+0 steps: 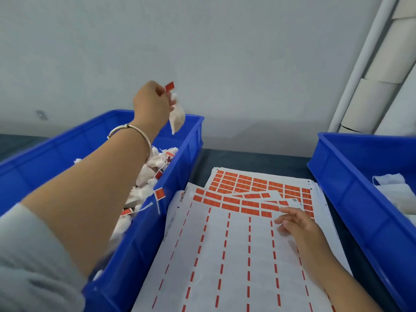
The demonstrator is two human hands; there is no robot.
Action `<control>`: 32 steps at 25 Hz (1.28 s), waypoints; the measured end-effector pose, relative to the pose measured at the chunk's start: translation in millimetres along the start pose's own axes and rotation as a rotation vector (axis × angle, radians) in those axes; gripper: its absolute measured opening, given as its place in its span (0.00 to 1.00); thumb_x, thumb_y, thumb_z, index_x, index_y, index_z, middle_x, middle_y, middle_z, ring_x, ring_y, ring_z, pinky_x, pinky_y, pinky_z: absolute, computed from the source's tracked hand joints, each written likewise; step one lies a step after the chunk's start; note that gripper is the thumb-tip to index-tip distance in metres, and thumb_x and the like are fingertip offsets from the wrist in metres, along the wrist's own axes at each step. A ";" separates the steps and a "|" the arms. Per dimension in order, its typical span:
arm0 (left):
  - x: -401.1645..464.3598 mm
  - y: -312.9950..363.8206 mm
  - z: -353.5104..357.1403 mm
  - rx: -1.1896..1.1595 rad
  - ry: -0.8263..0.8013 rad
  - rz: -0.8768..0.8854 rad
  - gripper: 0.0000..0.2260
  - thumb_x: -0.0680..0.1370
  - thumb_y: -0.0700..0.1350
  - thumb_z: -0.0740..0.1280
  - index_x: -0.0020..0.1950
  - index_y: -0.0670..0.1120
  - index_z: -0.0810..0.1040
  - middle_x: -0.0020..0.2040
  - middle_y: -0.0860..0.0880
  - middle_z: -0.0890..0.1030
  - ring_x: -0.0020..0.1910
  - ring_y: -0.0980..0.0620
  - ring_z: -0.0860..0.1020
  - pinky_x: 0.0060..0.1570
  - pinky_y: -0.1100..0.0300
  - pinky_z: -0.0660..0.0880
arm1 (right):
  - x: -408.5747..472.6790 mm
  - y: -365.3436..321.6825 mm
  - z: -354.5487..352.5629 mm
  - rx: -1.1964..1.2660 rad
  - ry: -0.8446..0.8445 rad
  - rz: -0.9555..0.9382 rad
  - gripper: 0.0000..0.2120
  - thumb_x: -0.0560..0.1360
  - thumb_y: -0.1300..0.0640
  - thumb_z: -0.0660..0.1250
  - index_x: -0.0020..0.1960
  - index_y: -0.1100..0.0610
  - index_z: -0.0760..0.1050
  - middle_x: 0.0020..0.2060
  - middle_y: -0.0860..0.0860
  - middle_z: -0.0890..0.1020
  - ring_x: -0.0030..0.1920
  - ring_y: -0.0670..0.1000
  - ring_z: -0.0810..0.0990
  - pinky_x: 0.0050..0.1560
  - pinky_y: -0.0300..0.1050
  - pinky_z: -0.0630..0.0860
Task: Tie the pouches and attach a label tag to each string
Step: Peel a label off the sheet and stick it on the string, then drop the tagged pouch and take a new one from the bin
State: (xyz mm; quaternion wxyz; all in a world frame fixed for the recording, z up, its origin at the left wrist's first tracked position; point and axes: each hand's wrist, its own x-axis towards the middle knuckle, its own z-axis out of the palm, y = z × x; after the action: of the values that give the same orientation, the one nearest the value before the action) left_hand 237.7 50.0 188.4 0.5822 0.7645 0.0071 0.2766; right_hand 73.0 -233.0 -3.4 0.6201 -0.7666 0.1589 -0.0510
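Two bright blue crates (189,140) are showing; white pouches (144,176) are wearing orange-red tags (159,194). White label sheets (225,255) are carrying orange-red rectangles and dashed orange-red lines on the dark blue-grey bench (247,161).

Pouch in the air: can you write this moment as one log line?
left hand: holds tagged pouch over left bin | right hand: touches label sheet | step: dropping finished pouch
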 end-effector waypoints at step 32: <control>-247.5 -84.6 85.4 0.726 -0.946 0.109 0.18 0.75 0.57 0.67 0.63 0.55 0.74 0.64 0.55 0.74 0.59 0.52 0.73 0.64 0.53 0.69 | 11.8 -93.7 -173.2 -0.936 0.317 -0.041 0.11 0.78 0.60 0.58 0.40 0.54 0.75 0.44 0.51 0.74 0.45 0.52 0.71 0.44 0.44 0.67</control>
State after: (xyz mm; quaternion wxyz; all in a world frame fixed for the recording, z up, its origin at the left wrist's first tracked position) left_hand 91.3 -80.8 -4.3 0.2085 0.9541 -0.1979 -0.0842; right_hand 53.4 -381.6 124.9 0.1762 -0.9487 0.2418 -0.1024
